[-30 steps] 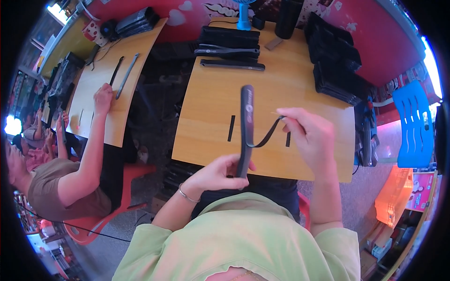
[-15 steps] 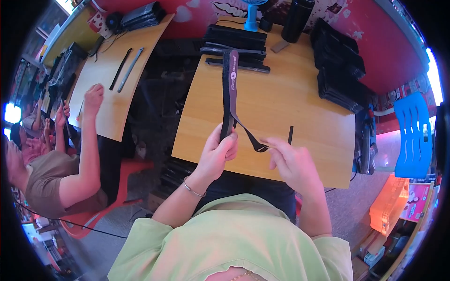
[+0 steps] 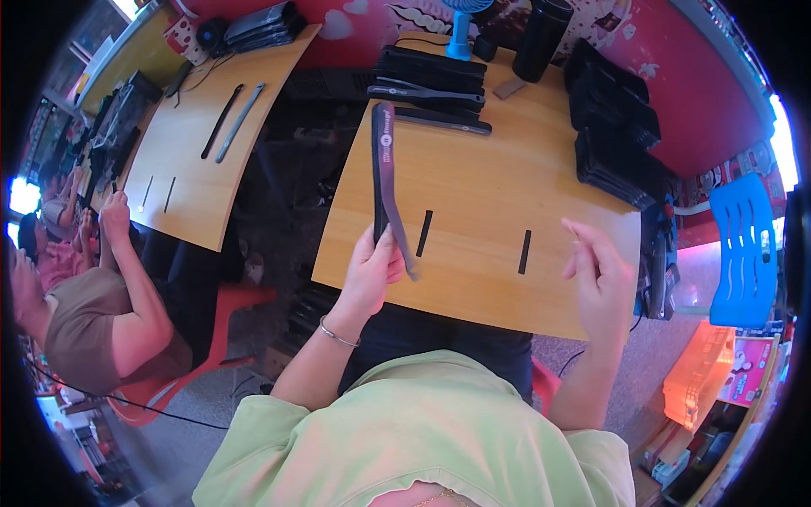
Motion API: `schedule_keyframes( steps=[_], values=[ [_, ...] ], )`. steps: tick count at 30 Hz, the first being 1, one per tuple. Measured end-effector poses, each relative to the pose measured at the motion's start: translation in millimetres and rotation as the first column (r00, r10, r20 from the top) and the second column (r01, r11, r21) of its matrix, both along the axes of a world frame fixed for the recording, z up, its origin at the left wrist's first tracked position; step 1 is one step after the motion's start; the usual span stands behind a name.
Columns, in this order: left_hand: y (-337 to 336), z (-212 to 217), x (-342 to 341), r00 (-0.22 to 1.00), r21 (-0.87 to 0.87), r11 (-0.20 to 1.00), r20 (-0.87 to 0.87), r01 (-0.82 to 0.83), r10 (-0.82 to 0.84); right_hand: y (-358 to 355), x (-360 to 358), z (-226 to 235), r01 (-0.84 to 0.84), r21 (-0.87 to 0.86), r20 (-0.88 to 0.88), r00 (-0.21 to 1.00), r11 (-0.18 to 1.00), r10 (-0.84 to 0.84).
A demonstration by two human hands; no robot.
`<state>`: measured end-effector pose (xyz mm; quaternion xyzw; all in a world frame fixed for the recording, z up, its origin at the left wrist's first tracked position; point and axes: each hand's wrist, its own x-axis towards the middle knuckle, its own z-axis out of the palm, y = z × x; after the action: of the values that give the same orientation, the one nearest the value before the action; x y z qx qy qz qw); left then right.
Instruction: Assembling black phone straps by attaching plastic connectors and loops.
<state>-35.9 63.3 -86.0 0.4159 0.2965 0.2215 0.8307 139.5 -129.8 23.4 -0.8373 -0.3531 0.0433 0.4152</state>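
My left hand [image 3: 372,275] is closed round the lower part of a folded strap [image 3: 384,160], black on one side and greyish purple with a pale printed label on the other. The strap stands upright above the table's left part, its loose grey end hanging down beside my fingers. Apart from it, my right hand [image 3: 600,275] is raised over the table's right edge, fingers loosely bent, with nothing visible in them. Two short black strips [image 3: 425,233] lie on the wooden table [image 3: 473,182], one near the strap and one between my hands.
Stacked straps [image 3: 431,72] lie at the back left, near a blue fan [image 3: 459,34] and a black cylinder [image 3: 541,38]. Black bundles [image 3: 612,127] line the right side. Leftward, a co-worker [image 3: 127,317] sits at another table [image 3: 198,182]. An orange crate [image 3: 697,376] stands at right.
My right hand has let go of the strap's loose end and moved right. My left hand and the strap have shifted left. The co-worker's raised hand has come down.
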Motion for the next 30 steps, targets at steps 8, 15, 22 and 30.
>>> schedule_keyframes(
  steps=[8, 15, 22, 30],
  values=[
    [-28.6, 29.7, 15.1, 0.995, -0.248, 0.963, 0.047, 0.101, -0.092, 36.3, -47.8, -43.9, -0.367, 0.209, 0.083, 0.930, 0.906, 0.358],
    [-31.9, 29.9, 13.1, 0.948, -0.305, 0.899, 0.069, 0.316, -0.310, 40.1, -43.5, -67.1, -0.353, 0.404, 0.013, 0.925, 0.844, 0.380],
    [-10.7, 20.6, -16.7, 0.691, -0.101, 0.688, -0.014, 0.718, -0.723, 17.1, 9.4, -62.1, 0.066, 0.548, -0.623, 0.697, 0.834, 0.355],
    [23.7, 15.4, -65.2, 0.625, -0.012, 0.638, -0.182, 0.770, -0.759, 26.7, 100.5, -13.6, 0.370, 0.681, -0.548, 0.830, 0.632, 0.105]
  ],
)
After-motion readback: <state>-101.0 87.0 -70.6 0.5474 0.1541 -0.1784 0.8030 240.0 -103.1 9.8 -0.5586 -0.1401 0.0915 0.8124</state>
